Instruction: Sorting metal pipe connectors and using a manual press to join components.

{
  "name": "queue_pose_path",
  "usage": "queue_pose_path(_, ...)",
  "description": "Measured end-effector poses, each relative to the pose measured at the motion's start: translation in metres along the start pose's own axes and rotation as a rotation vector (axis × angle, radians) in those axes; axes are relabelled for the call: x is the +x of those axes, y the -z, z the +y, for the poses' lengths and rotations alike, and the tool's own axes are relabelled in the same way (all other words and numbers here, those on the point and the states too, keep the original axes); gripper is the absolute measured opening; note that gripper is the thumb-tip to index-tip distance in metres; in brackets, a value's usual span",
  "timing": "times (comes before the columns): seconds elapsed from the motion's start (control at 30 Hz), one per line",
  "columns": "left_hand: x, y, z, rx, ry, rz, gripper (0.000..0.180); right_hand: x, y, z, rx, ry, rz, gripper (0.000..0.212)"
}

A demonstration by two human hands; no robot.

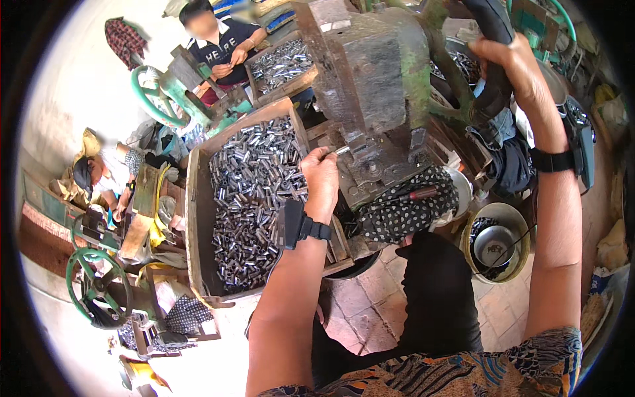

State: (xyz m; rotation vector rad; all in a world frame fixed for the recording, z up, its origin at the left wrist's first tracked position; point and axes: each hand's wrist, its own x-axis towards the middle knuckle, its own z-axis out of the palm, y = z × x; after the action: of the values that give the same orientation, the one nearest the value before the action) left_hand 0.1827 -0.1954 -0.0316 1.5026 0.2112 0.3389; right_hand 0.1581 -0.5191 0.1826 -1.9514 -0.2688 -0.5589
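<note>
My left hand (pixel 321 177) pinches a small shiny metal tube (pixel 342 150) between thumb and fingers. The tube points right, at the die block (pixel 372 162) low on a worn, heavy hand press (pixel 383 83). Up at the right, my right hand (pixel 504 61) is wrapped round the dark-covered rim of the press's wheel (pixel 493 23). Just left of my left hand, a wooden tray (pixel 194 228) holds a heap of loose metal tubes (pixel 248 192). Whether the tube touches the die is too small to tell.
A polka-dot cloth (pixel 390 221) with a red-handled tool (pixel 423 192) lies near the press. By my legs stands a bucket (pixel 525 258) with a metal bowl (pixel 495 245). Two people work beyond the tray, near green handwheels (pixel 135 86). Another parts tray (pixel 301 85) sits at the back.
</note>
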Motion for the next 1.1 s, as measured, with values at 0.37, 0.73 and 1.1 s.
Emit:
queue_pose_path(0.37,0.005,-0.02,0.002,-0.013,0.064,-0.056,0.016,-0.014,-0.008,0.02,0.01,-0.033,0.153,0.027)
queue_pose_path(0.73,0.005,-0.019,0.004,0.063,0.085,-0.115,0.01,-0.031,-0.023,0.029,0.148,-0.076,0.166,0.021)
queue_pose_path(1.1,-0.028,0.039,0.042,0.165,0.334,-0.252,0.019,-0.067,-0.06,0.076,0.22,-0.104,0.382,0.027)
